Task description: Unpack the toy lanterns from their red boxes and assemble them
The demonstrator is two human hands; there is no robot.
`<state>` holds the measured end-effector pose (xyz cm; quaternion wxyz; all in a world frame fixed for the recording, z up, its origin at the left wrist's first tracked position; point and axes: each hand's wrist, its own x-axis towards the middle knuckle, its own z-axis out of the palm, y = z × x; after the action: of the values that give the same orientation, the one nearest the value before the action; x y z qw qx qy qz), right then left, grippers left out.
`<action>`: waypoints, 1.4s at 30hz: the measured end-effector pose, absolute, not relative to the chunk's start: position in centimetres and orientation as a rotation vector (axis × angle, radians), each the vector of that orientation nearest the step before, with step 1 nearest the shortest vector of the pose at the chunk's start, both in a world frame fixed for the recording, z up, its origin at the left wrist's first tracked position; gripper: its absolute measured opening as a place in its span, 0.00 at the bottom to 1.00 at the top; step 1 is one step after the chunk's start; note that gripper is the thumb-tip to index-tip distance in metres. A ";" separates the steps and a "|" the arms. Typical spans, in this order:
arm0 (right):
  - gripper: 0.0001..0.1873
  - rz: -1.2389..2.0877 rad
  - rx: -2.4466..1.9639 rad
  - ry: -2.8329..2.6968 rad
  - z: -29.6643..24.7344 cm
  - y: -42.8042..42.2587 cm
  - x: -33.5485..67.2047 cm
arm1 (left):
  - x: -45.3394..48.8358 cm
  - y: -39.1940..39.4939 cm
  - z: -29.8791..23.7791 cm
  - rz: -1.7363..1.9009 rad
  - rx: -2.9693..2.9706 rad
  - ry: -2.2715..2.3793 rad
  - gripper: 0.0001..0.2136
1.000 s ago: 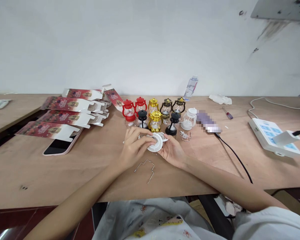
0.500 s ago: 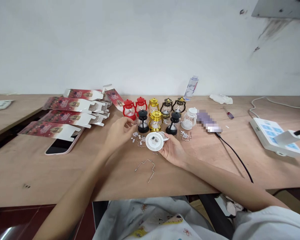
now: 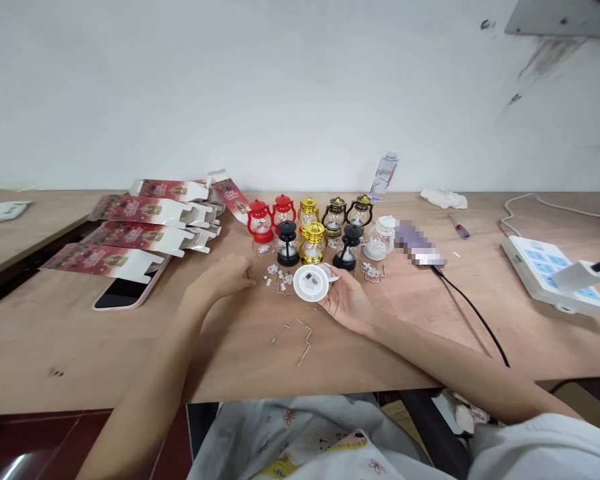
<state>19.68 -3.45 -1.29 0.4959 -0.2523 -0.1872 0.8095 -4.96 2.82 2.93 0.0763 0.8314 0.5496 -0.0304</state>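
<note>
My right hand (image 3: 349,300) grips a small white lantern (image 3: 311,284), tipped so that its round base faces me. An open compartment with small parts shows in that base. To the left, my left hand (image 3: 230,275) is closed, fingers curled, low over the table; anything inside them is hidden. Small white plastic pieces (image 3: 273,269) lie between the two hands. Closer to me is a bent metal wire (image 3: 300,323). Behind the hands stand several lanterns: red (image 3: 261,223), gold (image 3: 313,243), black (image 3: 288,244), bronze-black (image 3: 359,212) and another white lantern (image 3: 380,239).
Flattened red-and-white boxes (image 3: 125,233) are piled at the left, partly over a phone (image 3: 123,293). Right of the lanterns lie a purple device (image 3: 415,240) on a black cable, a screwdriver (image 3: 461,229) and a white power strip (image 3: 545,270). A plastic bottle (image 3: 384,175) stands by the wall.
My left hand has drawn back toward me and left from beside the red and black lanterns, its fingers now curled. The right hand still holds the white lantern in nearly the same place.
</note>
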 end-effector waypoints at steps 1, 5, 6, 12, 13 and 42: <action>0.06 1.960 -0.620 -0.442 -1.2 -3.5 19.7 | -4.9 2.9 2.8 -0.103 2.531 1.665 0.07; 0.07 1.953 -0.630 -0.420 -1.1 -3.6 19.6 | -4.4 2.8 2.3 -0.102 2.576 1.732 0.05; 0.07 1.951 -0.624 -0.422 -1.1 -3.6 19.6 | -4.3 2.8 2.2 -0.097 2.575 1.750 0.04; 0.08 1.951 -0.609 -0.436 -1.4 -3.5 19.6 | -4.2 2.5 2.8 -0.079 2.605 1.763 0.06; 0.07 1.951 -0.603 -0.439 -1.5 -3.5 19.6 | -4.1 2.3 3.1 -0.043 2.609 1.728 0.07; 0.08 1.945 -0.647 -0.440 -0.8 -3.7 19.5 | 1.8 -2.5 2.6 1.483 2.960 0.671 0.05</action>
<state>19.51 -3.72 -0.84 0.4990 -0.2674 -0.1818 0.8040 1.81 -2.50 2.62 -0.1178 0.8701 0.1972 0.4360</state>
